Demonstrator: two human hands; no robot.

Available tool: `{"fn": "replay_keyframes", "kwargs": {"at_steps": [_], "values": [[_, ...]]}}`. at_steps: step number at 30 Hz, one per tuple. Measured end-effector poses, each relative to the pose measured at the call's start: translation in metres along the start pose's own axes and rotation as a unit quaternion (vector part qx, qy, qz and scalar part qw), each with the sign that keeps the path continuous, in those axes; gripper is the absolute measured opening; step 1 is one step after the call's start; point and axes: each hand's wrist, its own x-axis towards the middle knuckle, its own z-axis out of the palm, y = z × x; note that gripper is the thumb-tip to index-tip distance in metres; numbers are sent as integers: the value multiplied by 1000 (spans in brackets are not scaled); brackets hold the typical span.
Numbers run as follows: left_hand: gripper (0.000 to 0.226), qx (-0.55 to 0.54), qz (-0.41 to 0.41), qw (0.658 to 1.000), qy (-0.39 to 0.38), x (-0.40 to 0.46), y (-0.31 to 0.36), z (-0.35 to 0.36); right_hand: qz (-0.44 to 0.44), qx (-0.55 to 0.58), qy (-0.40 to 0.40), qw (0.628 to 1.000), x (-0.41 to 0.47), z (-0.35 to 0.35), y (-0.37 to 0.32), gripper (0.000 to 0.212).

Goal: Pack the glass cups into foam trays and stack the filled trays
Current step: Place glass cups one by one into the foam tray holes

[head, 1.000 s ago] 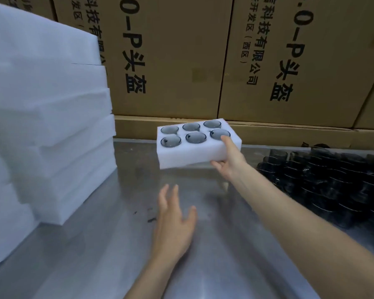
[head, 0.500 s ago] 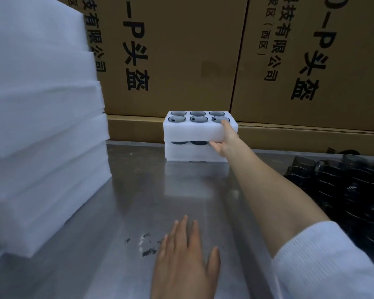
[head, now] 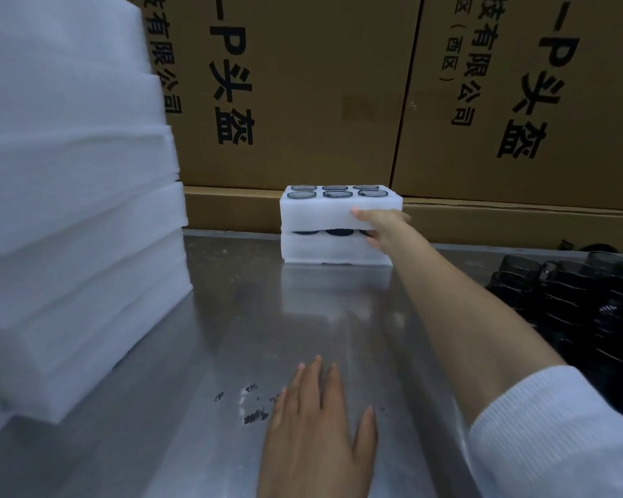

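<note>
Steel table w/ foam trays, cups

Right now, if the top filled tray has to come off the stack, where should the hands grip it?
Take the top foam tray by its two short end walls, one hand from each side. Its upper face is taken up by six cup mouths, and the gap above the lower tray is narrow. The right hand already holds the right end; the left end is bare. Lift it level.

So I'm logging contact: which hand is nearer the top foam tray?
Right. The right hand grips the top foam tray's right end; the left hand lies flat on the near table.
</note>
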Motion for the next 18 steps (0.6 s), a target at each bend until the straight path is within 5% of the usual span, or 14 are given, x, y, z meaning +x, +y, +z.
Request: {"fn": "replay_keyframes", "kwargs": {"at_steps": [7, 13, 18], "values": [[51, -19, 3, 1000, -8, -2, 1, 0, -37, -247, 108, 962, -4, 0, 19, 93], [71, -60, -13, 998, -14, -7, 4, -3, -157, -171, 141, 962, -56, 1, 78, 65], [66, -159, -7, 987, 18, -5, -1, 2, -238, -166, 54, 955, -133, -24, 108, 23]]}}
